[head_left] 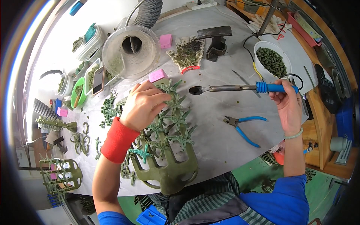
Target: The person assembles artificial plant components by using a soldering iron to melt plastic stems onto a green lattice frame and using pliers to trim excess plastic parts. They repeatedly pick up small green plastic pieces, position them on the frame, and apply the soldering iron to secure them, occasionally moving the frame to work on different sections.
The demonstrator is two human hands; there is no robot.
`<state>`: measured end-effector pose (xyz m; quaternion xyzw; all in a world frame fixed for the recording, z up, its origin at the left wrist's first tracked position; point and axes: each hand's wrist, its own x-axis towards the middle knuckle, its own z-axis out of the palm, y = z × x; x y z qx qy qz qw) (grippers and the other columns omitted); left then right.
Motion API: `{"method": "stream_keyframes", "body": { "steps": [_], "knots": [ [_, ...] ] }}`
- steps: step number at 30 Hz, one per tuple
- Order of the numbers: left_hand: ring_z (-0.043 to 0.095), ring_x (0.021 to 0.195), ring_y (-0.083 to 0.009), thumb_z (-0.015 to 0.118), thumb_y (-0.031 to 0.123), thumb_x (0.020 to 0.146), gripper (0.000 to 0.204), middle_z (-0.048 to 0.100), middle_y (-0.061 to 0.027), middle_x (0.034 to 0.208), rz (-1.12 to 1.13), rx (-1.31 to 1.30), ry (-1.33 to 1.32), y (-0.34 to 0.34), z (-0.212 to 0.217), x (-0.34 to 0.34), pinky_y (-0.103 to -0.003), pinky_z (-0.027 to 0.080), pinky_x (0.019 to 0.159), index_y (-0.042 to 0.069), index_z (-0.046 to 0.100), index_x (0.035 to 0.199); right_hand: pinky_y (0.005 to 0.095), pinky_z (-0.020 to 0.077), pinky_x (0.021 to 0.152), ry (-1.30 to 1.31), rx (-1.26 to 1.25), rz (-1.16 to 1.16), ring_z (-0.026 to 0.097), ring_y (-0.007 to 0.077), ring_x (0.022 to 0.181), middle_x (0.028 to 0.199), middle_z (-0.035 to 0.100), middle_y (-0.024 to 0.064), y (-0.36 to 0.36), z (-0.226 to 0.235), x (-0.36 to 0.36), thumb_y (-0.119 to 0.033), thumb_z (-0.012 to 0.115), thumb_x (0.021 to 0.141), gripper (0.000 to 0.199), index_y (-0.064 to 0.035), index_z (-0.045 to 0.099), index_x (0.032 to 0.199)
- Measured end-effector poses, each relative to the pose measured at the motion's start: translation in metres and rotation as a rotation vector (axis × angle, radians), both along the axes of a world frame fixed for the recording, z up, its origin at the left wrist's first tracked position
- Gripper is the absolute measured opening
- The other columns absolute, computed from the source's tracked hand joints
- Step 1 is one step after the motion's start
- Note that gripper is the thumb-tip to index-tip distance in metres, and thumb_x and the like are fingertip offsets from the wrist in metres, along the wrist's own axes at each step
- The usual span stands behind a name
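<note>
White worktop (217, 123): left hand (144, 105) on green rack (168, 165), right hand (287, 103) gripping soldering iron (240, 88).

Blue short sleeves, a red wristband (117, 140) on the left wrist, a pale bead bracelet (293, 134) on the right.

Matt green plastic rack (165, 165) under left hand (144, 105); dull, scorched metal soldering iron (240, 88) with ribbed blue plastic grip in right hand (288, 107); red cloth wristband (118, 139).

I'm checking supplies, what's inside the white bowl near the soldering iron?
The white bowl holds a heap of small dark green pellets, beyond the right hand. The pellets cover the bottom, so anything beneath them is hidden.
</note>
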<state>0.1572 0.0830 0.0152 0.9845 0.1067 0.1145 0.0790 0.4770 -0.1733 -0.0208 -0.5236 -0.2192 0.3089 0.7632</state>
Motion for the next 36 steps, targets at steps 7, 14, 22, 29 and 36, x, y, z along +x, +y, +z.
{"method": "stream_keyframes", "body": {
  "steps": [7,14,22,29,36],
  "knots": [
    [0.061,0.096,-0.0273,0.074,0.012,0.077,0.023,0.071,-0.0067,0.096,-0.025,-0.003,0.003,0.002,-0.001,-0.001,-0.041,0.048,0.087,0.012,0.073,0.100,0.0300,0.0566,0.074,-0.002,0.007,0.023,0.067,0.0164,0.077,0.099,0.070,0.0081,-0.003,-0.002,0.001,-0.020,0.061,0.098,0.022,-0.0009,0.068,0.106],
    [0.061,0.096,-0.0265,0.074,0.011,0.077,0.023,0.071,-0.0054,0.095,-0.016,0.028,-0.027,0.002,-0.005,-0.003,-0.040,0.048,0.088,0.012,0.073,0.100,0.0297,0.0556,0.078,0.030,0.014,-0.015,0.067,0.0162,0.081,0.100,0.069,0.0080,0.006,0.003,0.003,-0.021,0.062,0.098,0.023,0.0002,0.067,0.106],
    [0.061,0.095,-0.0241,0.077,0.011,0.076,0.023,0.071,-0.0031,0.094,0.062,0.031,-0.135,-0.013,0.017,-0.007,-0.038,0.044,0.090,0.012,0.073,0.099,0.0316,0.0542,0.088,0.090,0.241,-0.036,0.068,0.0212,0.090,0.101,0.068,0.0113,0.098,0.018,0.061,-0.021,0.065,0.096,0.029,0.0064,0.063,0.107],
    [0.063,0.094,-0.0232,0.074,0.002,0.080,0.023,0.070,-0.0090,0.096,0.568,0.089,-0.281,-0.032,0.046,-0.129,-0.034,0.047,0.088,0.002,0.070,0.102,0.0295,0.0551,0.088,0.210,0.038,0.041,0.066,0.0209,0.092,0.101,0.066,0.0131,0.172,0.005,0.104,-0.024,0.069,0.095,0.034,0.0062,0.063,0.109],
    [0.063,0.089,-0.0211,0.075,0.005,0.081,0.019,0.069,-0.0084,0.093,1.032,-0.168,-0.268,-0.068,-0.005,-0.277,-0.032,0.048,0.083,0.002,0.071,0.099,0.0279,0.0543,0.089,0.301,-0.011,0.212,0.061,0.0193,0.103,0.112,0.057,0.0127,0.170,0.001,0.097,-0.024,0.075,0.091,0.039,0.0045,0.059,0.111]
  ]
}}
